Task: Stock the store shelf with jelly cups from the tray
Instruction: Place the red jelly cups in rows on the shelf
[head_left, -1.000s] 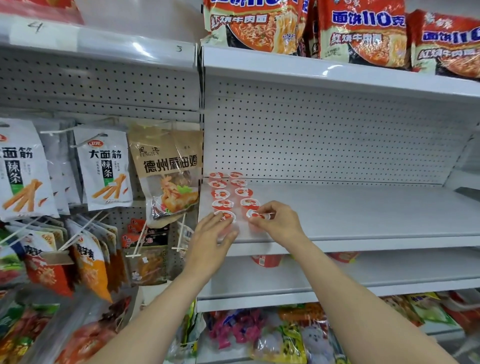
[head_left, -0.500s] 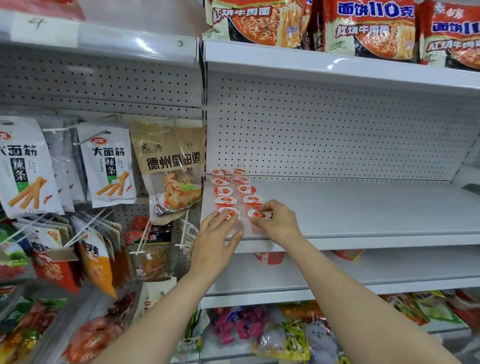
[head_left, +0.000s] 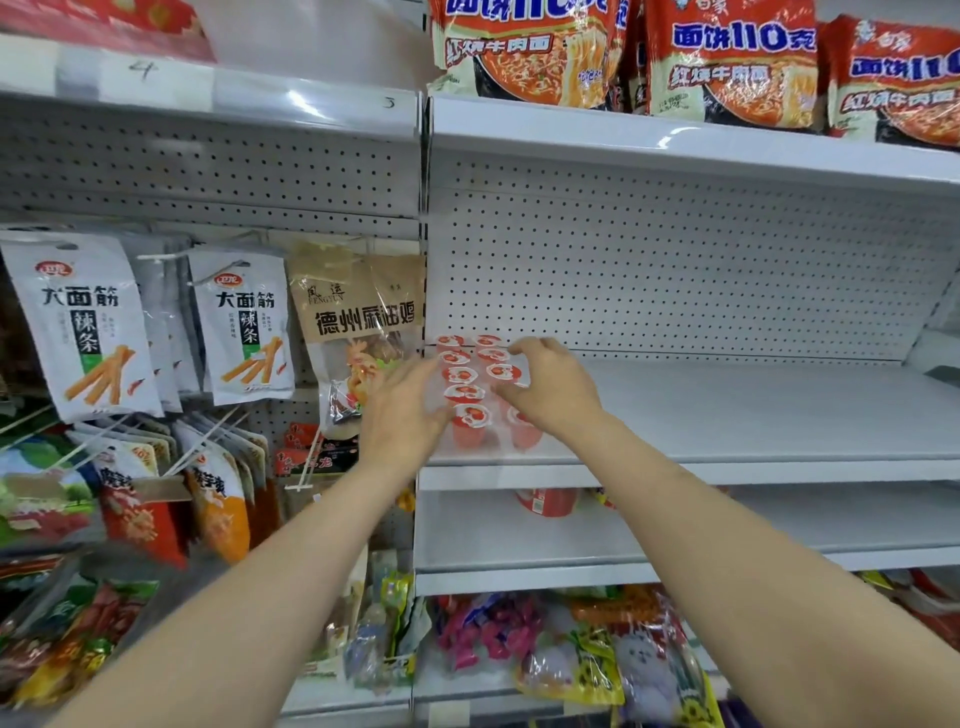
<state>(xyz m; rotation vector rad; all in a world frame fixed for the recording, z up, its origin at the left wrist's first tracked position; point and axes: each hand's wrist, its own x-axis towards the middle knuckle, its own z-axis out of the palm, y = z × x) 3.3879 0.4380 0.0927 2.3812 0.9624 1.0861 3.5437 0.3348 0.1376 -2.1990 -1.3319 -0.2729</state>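
Note:
Small red jelly cups (head_left: 470, 415) with white-and-red lids stand in two rows running front to back at the left end of the white shelf (head_left: 727, 415). My left hand (head_left: 400, 415) lies along the left side of the left row, fingers straight and touching the cups. My right hand (head_left: 556, 389) arches over the right row with fingers spread, covering several of its cups. Its fingertips reach toward the back cups and its thumb touches a lid in the middle. The front right cup shows partly under my wrist. The tray is out of view.
Instant noodle packs (head_left: 727, 57) fill the shelf above. Snack bags (head_left: 83, 332) and a brown pouch (head_left: 358, 322) hang on pegs just left of the cups. A red tub (head_left: 545, 501) stands on the shelf below, and colourful bags (head_left: 571, 649) lie under that.
My right hand has let go of the front right cup and moved back over its row. My left hand has slid from the front left cup to the row's side.

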